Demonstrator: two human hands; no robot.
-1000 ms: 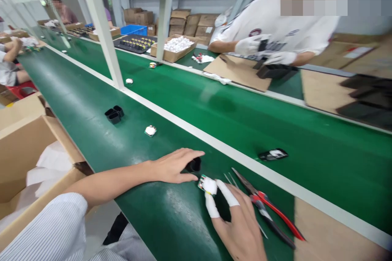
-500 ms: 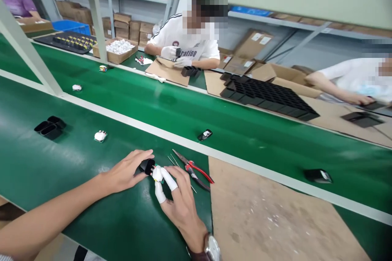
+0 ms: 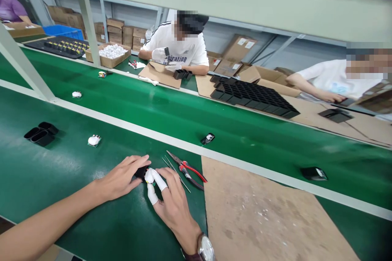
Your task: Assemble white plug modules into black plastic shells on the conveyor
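Observation:
My left hand [image 3: 121,177] grips a small black housing [image 3: 141,171] on the green belt [image 3: 61,171], fingers curled round it. My right hand [image 3: 171,202], with white finger cots on two fingertips, pinches a small white part [image 3: 149,175] against the housing's open end. Both hands meet low on the near belt. Red-handled pliers [image 3: 188,170] and thin metal tweezers [image 3: 174,167] lie just right of my right hand.
Two joined black housings [image 3: 40,134] and a white part [image 3: 94,140] lie to the left on the belt. A brown cardboard sheet [image 3: 260,216] lies at right. Black pieces [image 3: 208,138] [image 3: 314,173] ride the far belt. Two people sit opposite with a black tray [image 3: 254,98] and boxes.
The view has swung right and steadied. My hands have come together, bringing the white part up to the black housing; the housing has tilted toward my right fingers.

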